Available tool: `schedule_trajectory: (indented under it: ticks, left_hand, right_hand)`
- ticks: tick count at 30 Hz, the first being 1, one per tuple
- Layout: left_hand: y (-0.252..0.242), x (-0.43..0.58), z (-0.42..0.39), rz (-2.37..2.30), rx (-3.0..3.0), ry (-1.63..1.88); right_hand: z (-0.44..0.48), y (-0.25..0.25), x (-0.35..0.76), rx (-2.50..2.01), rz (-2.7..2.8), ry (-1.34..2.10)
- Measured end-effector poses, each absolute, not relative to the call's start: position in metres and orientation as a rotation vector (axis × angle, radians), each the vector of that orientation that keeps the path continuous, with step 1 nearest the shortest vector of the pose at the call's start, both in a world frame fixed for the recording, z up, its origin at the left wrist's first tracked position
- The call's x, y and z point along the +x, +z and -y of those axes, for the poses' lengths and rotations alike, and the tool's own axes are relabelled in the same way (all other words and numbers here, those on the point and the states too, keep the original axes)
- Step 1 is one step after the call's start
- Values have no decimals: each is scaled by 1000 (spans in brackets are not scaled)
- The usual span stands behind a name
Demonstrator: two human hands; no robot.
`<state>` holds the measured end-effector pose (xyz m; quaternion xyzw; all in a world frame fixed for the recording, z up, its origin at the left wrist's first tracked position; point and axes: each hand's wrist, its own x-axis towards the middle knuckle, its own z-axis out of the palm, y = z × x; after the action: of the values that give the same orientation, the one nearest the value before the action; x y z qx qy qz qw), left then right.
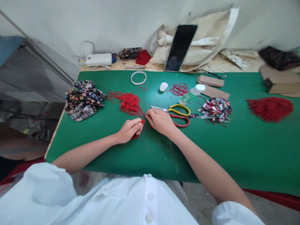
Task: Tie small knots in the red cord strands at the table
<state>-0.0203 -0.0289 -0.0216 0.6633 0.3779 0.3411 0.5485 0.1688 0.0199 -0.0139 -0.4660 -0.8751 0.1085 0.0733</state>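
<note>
One green tabletop bears one bottle; the left hand grasps one red bundle; the right hand pinches strands.

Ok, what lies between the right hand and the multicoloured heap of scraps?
In the head view, yellow-and-red-handled metal scissors lie between the right hand and the heap, plus a thin patterned strip.

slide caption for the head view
Left hand grips a red string bundle and right hand pinches loose red strands over a green tabletop.
</note>
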Motion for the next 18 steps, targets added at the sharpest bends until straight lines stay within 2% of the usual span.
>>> schedule_trajectory:
  ticks: [18]
  left_hand:
    - [-16,-20,29,-920,1597,735]
  right_hand:
    - [-20,-11,168,-1425,2658,281]
